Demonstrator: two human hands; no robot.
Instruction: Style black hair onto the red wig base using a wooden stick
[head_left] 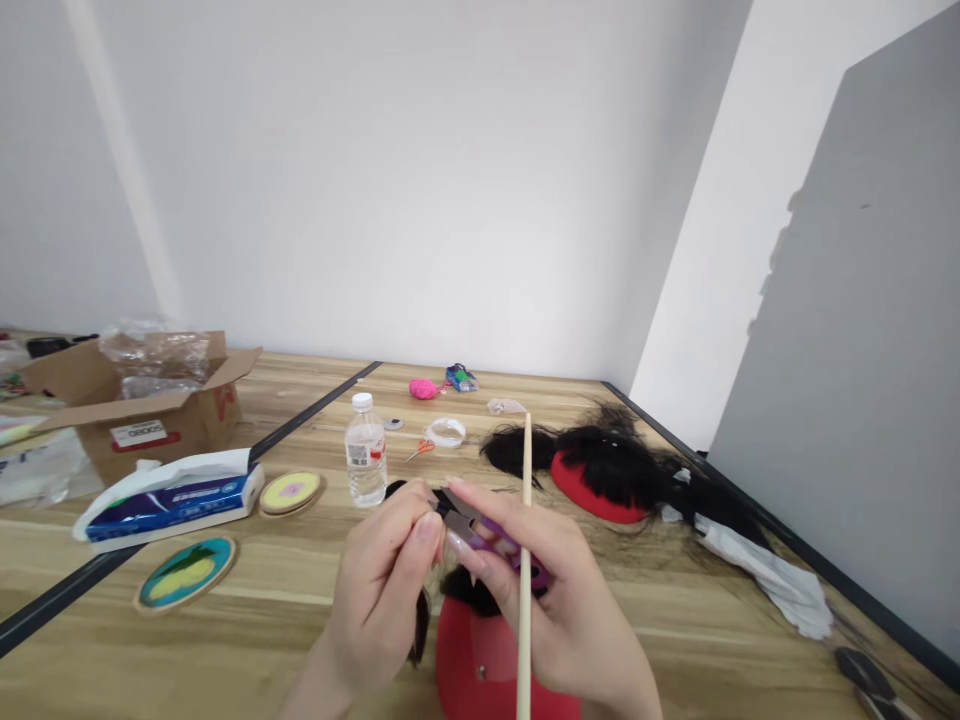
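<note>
My left hand (pixel 382 590) is closed, its thumb and finger pinching a small black piece that looks like part of a lock of black hair (pixel 421 628) hanging below. My right hand (pixel 559 600) grips a purple-handled tool with a dark metal front (pixel 459 518), which meets the black piece at the left fingertips. A pale wooden stick (pixel 526 450) runs nearly upright across my right hand; how it is held I cannot tell. Under both hands is a red rounded form (pixel 472 665) topped with black hair, partly hidden by the right hand.
A water bottle (pixel 366 455), orange scissors (pixel 421 450) and a clear ring (pixel 446 432) stand beyond my hands. Another red form (pixel 592 490) with black hair is at right. Left are a tissue pack (pixel 176 505), embroidery hoops (pixel 187 573) and an open cardboard box (pixel 150 430).
</note>
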